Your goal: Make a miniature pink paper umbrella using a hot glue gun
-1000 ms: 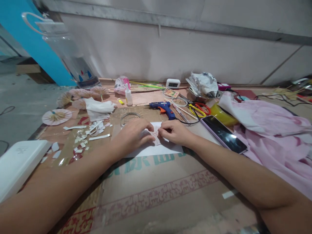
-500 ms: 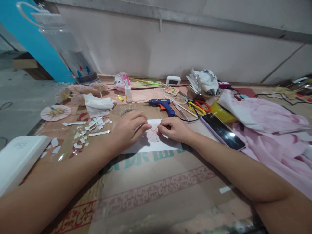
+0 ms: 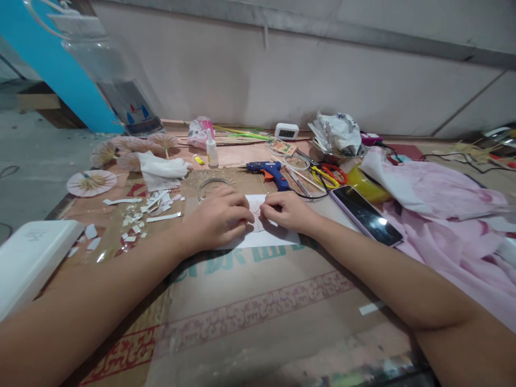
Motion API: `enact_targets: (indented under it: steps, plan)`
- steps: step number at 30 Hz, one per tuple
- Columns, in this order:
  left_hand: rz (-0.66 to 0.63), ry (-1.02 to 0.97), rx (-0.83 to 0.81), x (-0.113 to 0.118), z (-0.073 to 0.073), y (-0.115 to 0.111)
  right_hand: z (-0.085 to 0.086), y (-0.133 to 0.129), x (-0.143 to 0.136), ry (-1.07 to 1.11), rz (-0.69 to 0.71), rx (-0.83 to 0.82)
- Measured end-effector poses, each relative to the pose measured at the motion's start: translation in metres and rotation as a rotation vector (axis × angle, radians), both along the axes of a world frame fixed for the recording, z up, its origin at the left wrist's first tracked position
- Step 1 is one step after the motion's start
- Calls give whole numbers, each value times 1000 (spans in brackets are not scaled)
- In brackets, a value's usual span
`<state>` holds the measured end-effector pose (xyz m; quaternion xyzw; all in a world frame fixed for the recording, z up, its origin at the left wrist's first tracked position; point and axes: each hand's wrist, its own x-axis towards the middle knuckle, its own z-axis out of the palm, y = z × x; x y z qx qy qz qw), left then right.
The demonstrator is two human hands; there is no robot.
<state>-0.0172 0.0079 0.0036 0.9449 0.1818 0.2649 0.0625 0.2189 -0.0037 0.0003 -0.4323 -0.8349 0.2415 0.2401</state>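
A small pale pink disc (image 3: 257,226) with radiating fold lines lies on a white sheet of paper (image 3: 278,240), mostly covered by my fingers. Over its left side, my left hand (image 3: 220,220) is closed, the fingers curled and the thumb tucked low at the disc. My right hand (image 3: 288,212) pinches at the right edge, thumb against forefinger. Both hands rest low on the sheet, a short gap apart. Just behind them sits a blue hot glue gun (image 3: 268,173), its nozzle pointing left. A metal ring (image 3: 212,184) lies partly behind my left hand.
Left stand small pink parasols (image 3: 92,184), white tissue (image 3: 163,171), paper scraps (image 3: 159,201), a white power bank (image 3: 38,263) and a tall water bottle (image 3: 124,91). A glue bottle (image 3: 212,150) is behind. Right lie scissors (image 3: 326,177), a phone (image 3: 366,215) and pink cloth (image 3: 451,236).
My left fingers have shifted right and curled further over the pink disc, hiding more of it. More of the metal ring shows. The right hand has barely moved.
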Motion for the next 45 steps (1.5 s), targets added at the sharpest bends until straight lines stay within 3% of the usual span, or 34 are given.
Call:
enact_targets:
  steps: [9, 17, 45]
  plan:
    - [-73, 94, -114, 3, 0, -3, -3, 2, 0, 15, -6, 18]
    - [-79, 116, -93, 3, 0, -3, 3, -5, 1, 67, 161, 75]
    - [-89, 126, -92, 5, -2, -2, -2, -1, 1, 27, 129, 23]
